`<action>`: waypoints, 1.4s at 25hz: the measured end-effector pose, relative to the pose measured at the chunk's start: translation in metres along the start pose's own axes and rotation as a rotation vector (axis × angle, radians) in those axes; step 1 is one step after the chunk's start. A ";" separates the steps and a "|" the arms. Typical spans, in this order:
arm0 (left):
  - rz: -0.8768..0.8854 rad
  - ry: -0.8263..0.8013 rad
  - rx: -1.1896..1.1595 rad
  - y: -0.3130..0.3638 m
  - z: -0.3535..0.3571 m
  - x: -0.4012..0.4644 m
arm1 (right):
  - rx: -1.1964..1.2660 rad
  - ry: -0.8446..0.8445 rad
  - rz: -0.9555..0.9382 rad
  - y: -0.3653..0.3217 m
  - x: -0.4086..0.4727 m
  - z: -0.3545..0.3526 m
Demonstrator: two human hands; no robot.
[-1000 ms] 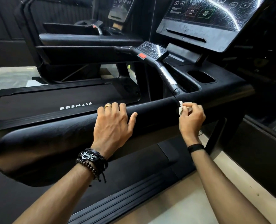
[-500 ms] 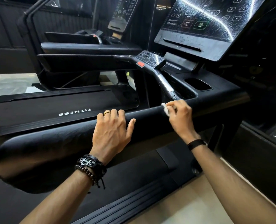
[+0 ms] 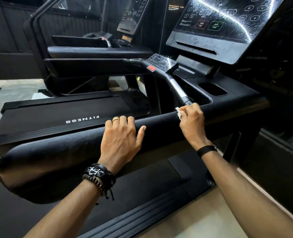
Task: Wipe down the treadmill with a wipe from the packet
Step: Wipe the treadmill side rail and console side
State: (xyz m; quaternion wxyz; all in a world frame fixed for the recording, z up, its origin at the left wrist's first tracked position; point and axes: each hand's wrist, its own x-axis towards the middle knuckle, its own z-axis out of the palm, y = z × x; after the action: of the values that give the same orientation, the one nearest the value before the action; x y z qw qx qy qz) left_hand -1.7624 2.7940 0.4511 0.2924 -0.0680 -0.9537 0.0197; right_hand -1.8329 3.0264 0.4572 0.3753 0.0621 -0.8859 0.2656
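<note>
A black treadmill fills the view, its thick padded side handrail (image 3: pixel 59 158) running from lower left to the right. My left hand (image 3: pixel 120 140) rests flat on top of that rail, fingers straight, a ring on one finger. My right hand (image 3: pixel 192 121) pinches a small crumpled white wipe (image 3: pixel 178 112) against the rail, just below the foot of the silver grip bar (image 3: pixel 178 88). Most of the wipe is hidden under my fingers. No wipe packet is in view.
The console screen (image 3: pixel 228 19) stands at upper right, streaked with wet marks. A small control pad with a red button (image 3: pixel 151 68) sits on the crossbar. A cup recess (image 3: pixel 212 89) lies to the right. A second treadmill (image 3: pixel 97 52) stands behind. Pale floor (image 3: pixel 193 219) shows below right.
My right hand has carried the wipe up the rail's side onto its top, leftward toward the base of the silver grip bar. My left hand stays put on the rail.
</note>
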 end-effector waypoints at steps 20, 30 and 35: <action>-0.011 -0.006 -0.026 0.001 -0.001 0.002 | 0.102 0.005 -0.171 -0.017 -0.006 0.011; -0.020 0.000 -0.031 0.000 -0.001 0.000 | 0.079 0.057 -0.049 -0.018 -0.003 0.017; -0.020 -0.001 -0.028 -0.002 0.001 0.000 | 0.058 -0.020 -0.248 -0.019 -0.017 0.013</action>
State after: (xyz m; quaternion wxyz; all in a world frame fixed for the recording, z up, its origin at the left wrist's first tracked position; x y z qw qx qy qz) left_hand -1.7629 2.7922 0.4507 0.2911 -0.0626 -0.9546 0.0033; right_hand -1.8224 3.0017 0.4460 0.3943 0.1845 -0.8671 0.2420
